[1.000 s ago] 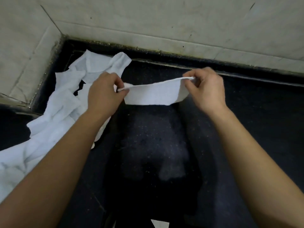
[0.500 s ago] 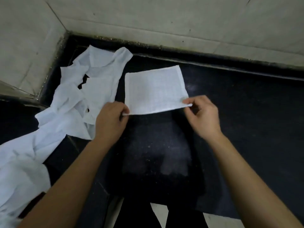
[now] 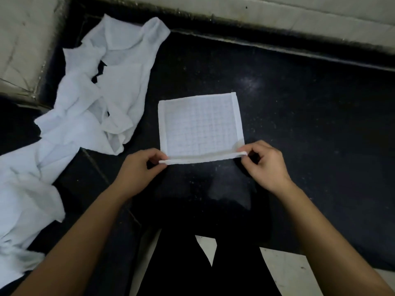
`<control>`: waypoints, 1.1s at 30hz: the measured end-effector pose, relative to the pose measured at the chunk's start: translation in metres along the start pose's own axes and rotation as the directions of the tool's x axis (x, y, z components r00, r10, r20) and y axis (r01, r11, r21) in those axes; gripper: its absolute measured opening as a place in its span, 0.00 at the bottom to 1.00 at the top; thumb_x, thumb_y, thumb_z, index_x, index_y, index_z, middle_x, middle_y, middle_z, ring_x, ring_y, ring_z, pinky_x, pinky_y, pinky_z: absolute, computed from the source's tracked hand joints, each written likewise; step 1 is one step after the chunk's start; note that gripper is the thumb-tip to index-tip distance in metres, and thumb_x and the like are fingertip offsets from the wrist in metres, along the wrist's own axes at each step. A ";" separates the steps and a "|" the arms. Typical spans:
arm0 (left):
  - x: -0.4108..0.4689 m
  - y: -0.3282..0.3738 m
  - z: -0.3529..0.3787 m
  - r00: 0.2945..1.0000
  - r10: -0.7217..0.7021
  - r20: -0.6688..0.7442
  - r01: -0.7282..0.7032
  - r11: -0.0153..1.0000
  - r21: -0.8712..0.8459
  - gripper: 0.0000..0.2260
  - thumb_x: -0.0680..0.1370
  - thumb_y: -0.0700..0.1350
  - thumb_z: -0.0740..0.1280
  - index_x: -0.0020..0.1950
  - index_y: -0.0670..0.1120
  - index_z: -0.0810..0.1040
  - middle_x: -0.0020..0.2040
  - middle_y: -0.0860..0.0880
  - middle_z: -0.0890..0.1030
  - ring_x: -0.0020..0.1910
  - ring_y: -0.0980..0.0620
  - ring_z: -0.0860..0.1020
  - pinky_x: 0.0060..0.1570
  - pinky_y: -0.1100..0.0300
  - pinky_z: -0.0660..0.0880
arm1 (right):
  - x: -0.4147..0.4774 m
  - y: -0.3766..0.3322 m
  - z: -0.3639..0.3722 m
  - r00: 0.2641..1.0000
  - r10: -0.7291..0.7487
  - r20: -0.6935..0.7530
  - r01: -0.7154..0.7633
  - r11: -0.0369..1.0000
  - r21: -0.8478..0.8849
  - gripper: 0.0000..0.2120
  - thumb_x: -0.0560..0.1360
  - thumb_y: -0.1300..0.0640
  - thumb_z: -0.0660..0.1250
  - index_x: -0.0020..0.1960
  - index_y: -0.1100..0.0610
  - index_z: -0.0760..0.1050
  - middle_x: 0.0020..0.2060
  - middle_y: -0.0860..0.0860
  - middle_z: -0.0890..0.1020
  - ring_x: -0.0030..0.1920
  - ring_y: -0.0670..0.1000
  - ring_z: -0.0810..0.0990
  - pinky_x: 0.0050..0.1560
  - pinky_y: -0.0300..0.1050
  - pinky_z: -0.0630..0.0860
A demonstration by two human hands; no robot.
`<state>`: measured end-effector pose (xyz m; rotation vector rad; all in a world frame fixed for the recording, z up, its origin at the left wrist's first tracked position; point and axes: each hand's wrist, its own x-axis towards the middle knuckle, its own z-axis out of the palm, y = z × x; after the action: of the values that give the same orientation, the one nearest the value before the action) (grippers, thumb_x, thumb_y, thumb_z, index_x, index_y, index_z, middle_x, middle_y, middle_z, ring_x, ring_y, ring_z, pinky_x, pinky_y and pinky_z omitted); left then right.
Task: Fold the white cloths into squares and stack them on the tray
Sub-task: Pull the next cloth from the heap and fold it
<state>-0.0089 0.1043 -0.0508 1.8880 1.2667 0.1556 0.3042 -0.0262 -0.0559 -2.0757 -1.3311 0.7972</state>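
Note:
A white checked cloth (image 3: 199,124) lies spread flat on the black counter (image 3: 310,124), roughly square. My left hand (image 3: 139,169) pinches its near left corner and my right hand (image 3: 265,163) pinches its near right corner, so the near edge is lifted a little off the counter. A heap of crumpled white cloths (image 3: 102,86) sprawls along the counter's left side, reaching down to the lower left. No tray is in view.
A pale tiled wall (image 3: 277,16) runs along the back and another (image 3: 23,39) closes the left corner. The counter's front edge crosses the bottom, with light floor (image 3: 286,272) below it and dark clothing between my arms.
The cloth was held up in the air by its top edge, then laid down flat on the counter. Both hands drew back toward me, still holding the near corners.

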 end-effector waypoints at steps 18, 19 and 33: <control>0.114 0.015 0.016 0.789 -0.237 -0.566 0.154 0.970 -0.191 0.12 0.80 0.53 0.66 0.57 0.48 0.82 0.44 0.56 0.80 0.42 0.57 0.77 0.47 0.63 0.74 | 0.125 -0.015 0.037 0.935 0.088 -0.345 -0.106 0.994 -0.033 0.14 0.82 0.50 0.63 0.64 0.53 0.79 0.53 0.49 0.79 0.47 0.43 0.75 0.53 0.37 0.72; 0.114 0.013 0.018 0.785 -0.228 -0.577 0.146 0.972 -0.185 0.12 0.80 0.54 0.66 0.57 0.48 0.82 0.45 0.56 0.80 0.42 0.57 0.77 0.48 0.61 0.75 | 0.124 -0.014 0.038 0.931 0.086 -0.356 -0.107 0.994 -0.039 0.14 0.83 0.50 0.63 0.64 0.53 0.79 0.53 0.49 0.79 0.47 0.42 0.75 0.53 0.36 0.71; 0.117 0.008 0.033 0.752 -0.085 -0.654 0.159 0.986 0.055 0.14 0.82 0.51 0.64 0.62 0.46 0.80 0.49 0.46 0.80 0.44 0.48 0.78 0.44 0.62 0.66 | 0.120 -0.028 0.039 0.896 0.129 -0.425 -0.093 0.990 0.104 0.15 0.83 0.53 0.61 0.67 0.56 0.76 0.56 0.46 0.74 0.51 0.44 0.78 0.59 0.43 0.77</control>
<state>0.0699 0.1790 -0.1053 1.8968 1.8910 0.7469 0.2995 0.0998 -0.0845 -2.1175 -0.9285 0.3900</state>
